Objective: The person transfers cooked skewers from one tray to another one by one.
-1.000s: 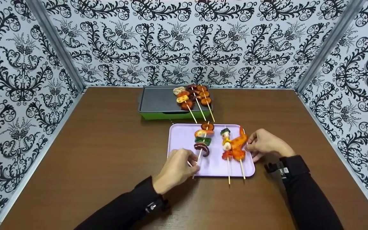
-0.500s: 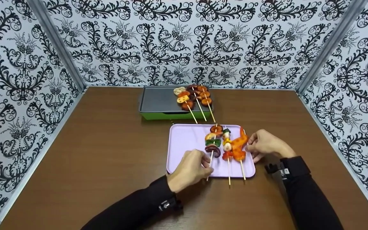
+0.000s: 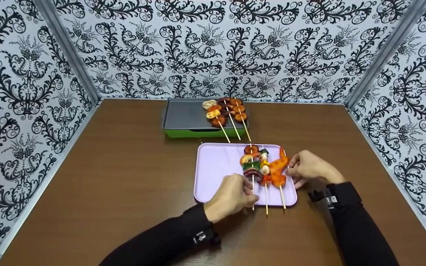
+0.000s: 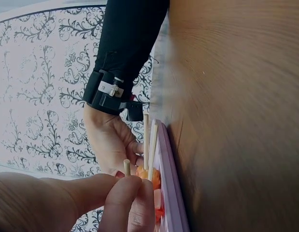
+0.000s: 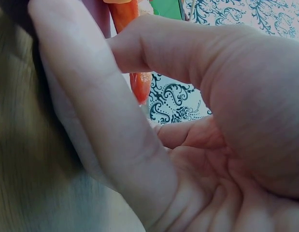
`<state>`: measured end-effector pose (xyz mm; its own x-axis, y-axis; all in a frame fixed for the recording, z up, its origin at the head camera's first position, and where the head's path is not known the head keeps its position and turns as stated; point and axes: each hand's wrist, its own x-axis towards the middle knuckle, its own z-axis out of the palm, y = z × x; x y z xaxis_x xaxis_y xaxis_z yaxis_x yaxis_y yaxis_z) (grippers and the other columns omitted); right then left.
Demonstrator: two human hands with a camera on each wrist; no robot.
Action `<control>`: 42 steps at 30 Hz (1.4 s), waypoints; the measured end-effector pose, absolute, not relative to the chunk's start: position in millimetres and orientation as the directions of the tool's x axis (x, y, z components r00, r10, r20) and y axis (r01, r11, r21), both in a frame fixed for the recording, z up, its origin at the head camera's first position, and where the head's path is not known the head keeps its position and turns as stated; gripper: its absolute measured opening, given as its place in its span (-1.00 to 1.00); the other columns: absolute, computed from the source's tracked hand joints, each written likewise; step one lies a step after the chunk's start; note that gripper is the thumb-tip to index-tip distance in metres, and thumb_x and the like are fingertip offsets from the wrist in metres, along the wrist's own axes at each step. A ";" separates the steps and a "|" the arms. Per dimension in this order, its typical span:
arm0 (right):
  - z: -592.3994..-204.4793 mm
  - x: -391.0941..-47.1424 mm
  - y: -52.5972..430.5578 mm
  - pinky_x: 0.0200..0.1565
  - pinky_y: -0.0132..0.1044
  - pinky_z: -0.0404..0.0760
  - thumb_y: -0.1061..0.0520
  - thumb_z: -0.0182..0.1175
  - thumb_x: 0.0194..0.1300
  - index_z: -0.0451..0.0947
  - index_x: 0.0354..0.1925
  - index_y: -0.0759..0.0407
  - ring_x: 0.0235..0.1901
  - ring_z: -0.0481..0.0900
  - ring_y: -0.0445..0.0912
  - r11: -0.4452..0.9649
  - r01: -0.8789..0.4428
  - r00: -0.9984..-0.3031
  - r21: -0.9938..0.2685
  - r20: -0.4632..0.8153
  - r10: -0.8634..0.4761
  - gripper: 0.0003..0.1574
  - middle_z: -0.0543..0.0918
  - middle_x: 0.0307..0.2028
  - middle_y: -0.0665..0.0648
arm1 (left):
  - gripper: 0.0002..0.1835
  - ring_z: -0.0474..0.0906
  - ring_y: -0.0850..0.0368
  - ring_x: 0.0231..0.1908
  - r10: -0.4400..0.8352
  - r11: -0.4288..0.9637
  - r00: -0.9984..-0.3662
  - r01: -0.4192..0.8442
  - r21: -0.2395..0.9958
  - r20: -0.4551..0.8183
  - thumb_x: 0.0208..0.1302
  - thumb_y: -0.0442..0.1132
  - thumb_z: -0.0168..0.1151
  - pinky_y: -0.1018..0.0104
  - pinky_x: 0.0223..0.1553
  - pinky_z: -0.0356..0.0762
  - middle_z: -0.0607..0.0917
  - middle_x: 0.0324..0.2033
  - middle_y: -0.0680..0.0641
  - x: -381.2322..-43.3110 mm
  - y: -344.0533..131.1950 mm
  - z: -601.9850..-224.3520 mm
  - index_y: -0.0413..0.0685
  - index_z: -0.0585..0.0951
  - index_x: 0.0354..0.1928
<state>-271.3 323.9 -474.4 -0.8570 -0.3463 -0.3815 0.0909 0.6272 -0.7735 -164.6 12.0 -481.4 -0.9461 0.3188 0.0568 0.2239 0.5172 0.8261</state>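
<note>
My left hand [image 3: 231, 195] pinches the bare stick of a skewer [image 3: 251, 165] threaded with a dark octopus tentacle, a green piece, a shrimp and a browned round slice. That skewer is over the lilac tray [image 3: 213, 166], close beside a vegetable skewer [image 3: 265, 170]; whether it touches the tray is unclear. Farther right on the tray lies an orange chicken-wing skewer [image 3: 278, 171]. At the tray's right edge my right hand [image 3: 311, 168] grips the rim between thumb and fingers. In the left wrist view, fingertips [image 4: 121, 193] close round the stick's end.
Behind the tray stands a green grill [image 3: 183, 133] with a grey plate. Several loaded skewers [image 3: 229, 111] lie on its right side, their sticks jutting toward the tray. Patterned walls enclose the brown table [image 3: 131, 177].
My left hand has carried the octopus skewer rightward across the tray, up beside the vegetable skewer. The right hand has stayed on the tray's rim.
</note>
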 end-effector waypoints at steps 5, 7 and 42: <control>-475.4 -272.0 324.5 -0.32 -0.20 0.95 0.27 0.37 0.56 0.63 0.06 0.51 -0.44 0.84 -0.09 0.626 0.077 -0.855 -0.776 -0.375 -0.359 -0.71 0.76 -0.31 0.15 | -0.78 0.59 0.43 -0.44 0.323 0.522 -0.945 0.225 0.823 0.054 0.21 -0.29 0.78 0.56 -0.31 0.64 0.90 -0.40 -0.02 -165.6 16.6 -481.9 -0.19 0.86 -0.23; -474.9 -272.0 324.4 -0.32 -0.20 0.95 0.26 0.37 0.56 0.63 0.06 0.51 -0.45 0.84 -0.10 0.629 0.076 -0.855 -0.774 -0.375 -0.358 -0.71 0.77 -0.31 0.15 | -0.78 0.59 0.43 -0.44 0.330 0.519 -0.943 0.219 0.826 0.043 0.22 -0.29 0.78 0.57 -0.33 0.63 0.90 -0.40 -0.02 -166.0 16.9 -481.7 -0.19 0.86 -0.24; -477.2 -273.5 325.7 -0.31 -0.17 0.95 0.23 0.41 0.58 0.64 0.06 0.47 -0.43 0.87 -0.07 0.646 0.079 -0.860 -0.760 -0.379 -0.340 -0.70 0.74 -0.25 0.14 | -0.33 0.71 0.05 -0.12 0.328 0.676 -0.925 0.372 0.636 0.192 0.20 0.08 0.85 0.21 -0.18 0.73 0.80 0.05 -0.16 -169.4 -13.1 -451.4 -0.06 0.82 0.26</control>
<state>-273.5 325.7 -477.2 -0.8605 -0.3403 -0.3792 0.0794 0.6456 -0.7596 -169.4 -13.1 -451.4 -0.9248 0.3283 0.1921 0.3721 0.6757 0.6364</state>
